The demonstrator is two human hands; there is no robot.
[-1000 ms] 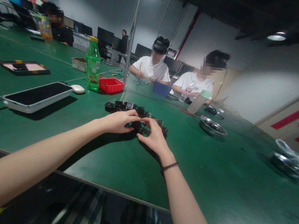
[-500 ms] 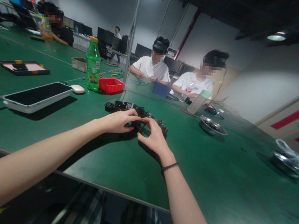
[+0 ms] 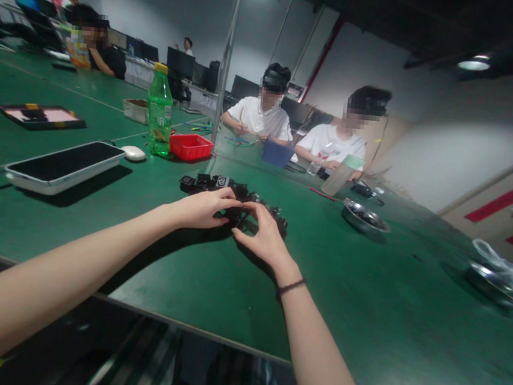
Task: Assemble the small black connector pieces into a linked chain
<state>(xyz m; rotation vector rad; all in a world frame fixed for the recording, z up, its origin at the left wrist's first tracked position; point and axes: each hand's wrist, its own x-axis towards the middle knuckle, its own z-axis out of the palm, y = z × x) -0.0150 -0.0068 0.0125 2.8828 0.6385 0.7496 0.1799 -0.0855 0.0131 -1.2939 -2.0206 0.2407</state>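
A black jointed mechanical assembly (image 3: 214, 182), made of several blocky segments, lies on the green table (image 3: 211, 285) in front of me. My left hand (image 3: 205, 207) is closed on its middle from the left, the thumb and fingers curled around a black part. From the right, my right hand (image 3: 264, 232) reaches over the same assembly, its fingers bent onto it and the thumb held apart below. The fingertips of both hands nearly meet above the black part. What lies under the fingers is mostly hidden.
Left stand a white-edged tray-like device (image 3: 66, 165), a white mouse (image 3: 133, 153), a green bottle (image 3: 159, 113) and a red bin (image 3: 191, 147). Right are metal bowls (image 3: 366, 218) and a pale bottle (image 3: 342, 175). A metal pole (image 3: 226, 62) rises behind; two people (image 3: 263, 117) sit across.
My right thumb has shifted slightly left. Both hands otherwise stay at the black assembly, which has not visibly moved. A person in the far background has moved left.
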